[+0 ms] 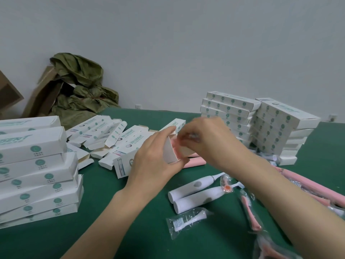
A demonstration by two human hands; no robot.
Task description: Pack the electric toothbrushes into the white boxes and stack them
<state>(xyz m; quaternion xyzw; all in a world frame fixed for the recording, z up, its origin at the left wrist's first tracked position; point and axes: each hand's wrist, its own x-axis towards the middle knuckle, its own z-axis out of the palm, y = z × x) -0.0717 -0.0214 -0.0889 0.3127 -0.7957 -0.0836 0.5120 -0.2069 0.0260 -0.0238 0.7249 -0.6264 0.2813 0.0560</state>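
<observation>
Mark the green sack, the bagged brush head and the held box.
green sack (82, 79): head view, upper fold.
brush head (188, 219): head view, its neck.
box (170, 152): head view, open end flap.

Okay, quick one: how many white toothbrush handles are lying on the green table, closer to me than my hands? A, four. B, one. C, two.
C: two white toothbrush handles lie side by side, touching, on the green table.
</observation>
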